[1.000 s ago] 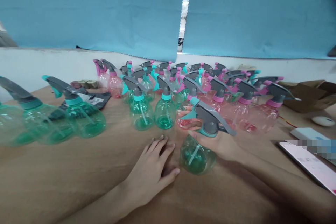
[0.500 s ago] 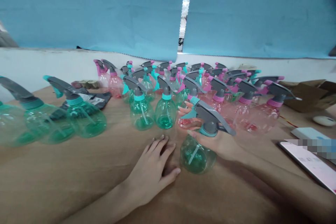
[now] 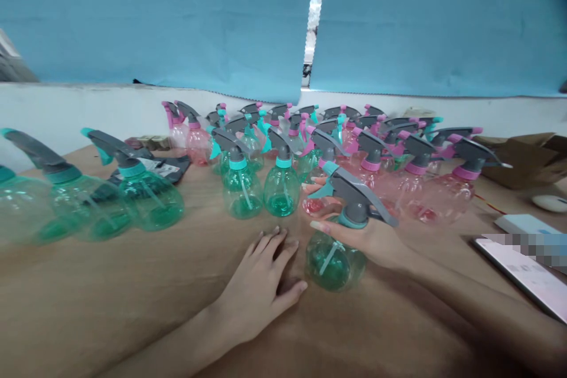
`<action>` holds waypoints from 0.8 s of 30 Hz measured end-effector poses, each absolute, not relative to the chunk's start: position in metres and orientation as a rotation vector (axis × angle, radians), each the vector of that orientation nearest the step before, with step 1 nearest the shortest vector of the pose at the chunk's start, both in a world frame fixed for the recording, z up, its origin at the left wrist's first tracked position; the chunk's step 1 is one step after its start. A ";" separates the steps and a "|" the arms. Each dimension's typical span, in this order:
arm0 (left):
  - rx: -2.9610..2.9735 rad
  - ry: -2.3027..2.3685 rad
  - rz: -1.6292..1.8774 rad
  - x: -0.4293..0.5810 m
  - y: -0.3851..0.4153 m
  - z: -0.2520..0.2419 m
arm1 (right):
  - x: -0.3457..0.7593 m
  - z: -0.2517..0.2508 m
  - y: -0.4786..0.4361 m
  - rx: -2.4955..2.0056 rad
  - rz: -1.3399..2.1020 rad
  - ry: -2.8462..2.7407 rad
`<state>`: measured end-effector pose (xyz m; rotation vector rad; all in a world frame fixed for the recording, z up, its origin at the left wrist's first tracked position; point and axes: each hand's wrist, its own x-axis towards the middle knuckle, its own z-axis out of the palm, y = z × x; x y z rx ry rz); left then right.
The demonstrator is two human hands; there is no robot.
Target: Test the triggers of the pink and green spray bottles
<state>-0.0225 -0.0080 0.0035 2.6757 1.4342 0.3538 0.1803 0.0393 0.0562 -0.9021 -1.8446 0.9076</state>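
My right hand (image 3: 367, 236) is wrapped round the neck of a green spray bottle (image 3: 330, 263) with a grey and turquoise trigger head, tilted a little. Its thumb lies across the near side below the collar, and the other fingers reach behind the head. My left hand (image 3: 261, 283) lies palm down on the wooden table (image 3: 168, 295), fingers apart and holding nothing, just left of that bottle. Beyond the hands stand two green spray bottles (image 3: 282, 189) side by side. Pink spray bottles (image 3: 447, 198) stand behind and to the right of the held one.
More green spray bottles (image 3: 153, 201) line the left side, near a dark plastic packet (image 3: 177, 168). To the right lie a phone (image 3: 522, 277), a white box (image 3: 522, 225), a white mouse (image 3: 549, 203) and a brown carton (image 3: 522, 159). A blue curtain (image 3: 155, 23) hangs behind.
The whole view has shifted slightly, with things on the left appearing further right. Both hands keep nearly the same pose, the right one still round the green spray bottle.
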 end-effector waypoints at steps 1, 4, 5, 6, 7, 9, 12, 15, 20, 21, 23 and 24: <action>2.679 1.432 0.356 -0.023 -0.008 0.003 | 0.180 0.057 0.039 -0.910 0.900 -1.837; 2.680 1.431 0.358 -0.023 -0.008 0.002 | 0.180 0.059 0.037 -0.950 0.884 -1.835; 2.680 1.431 0.355 -0.023 -0.008 0.002 | 0.180 0.060 0.036 -0.954 0.887 -1.835; 2.679 1.433 0.351 -0.023 -0.007 0.002 | 0.180 0.060 0.036 -0.952 0.892 -1.838; 2.679 1.433 0.348 -0.023 -0.007 0.003 | 0.180 0.061 0.036 -0.947 0.894 -1.839; 2.681 1.430 0.343 -0.023 -0.008 0.004 | 0.180 0.061 0.035 -0.947 0.888 -1.841; 2.684 1.430 0.339 -0.023 -0.009 0.005 | 0.180 0.062 0.035 -0.950 0.889 -1.851; 2.679 1.430 0.326 -0.022 -0.009 0.005 | 0.178 0.064 0.034 -0.932 0.916 -1.822; 2.680 1.422 0.327 -0.021 -0.008 0.006 | 0.178 0.064 0.036 -0.978 0.892 -1.840; 2.680 1.425 0.331 -0.021 -0.008 0.005 | 0.179 0.064 0.036 -0.986 0.888 -1.858; 2.680 1.429 0.337 -0.022 -0.008 0.005 | 0.181 0.063 0.036 -0.987 0.875 -1.901; 2.680 1.428 0.339 -0.022 -0.008 0.004 | 0.183 0.064 0.035 -0.983 0.842 -1.923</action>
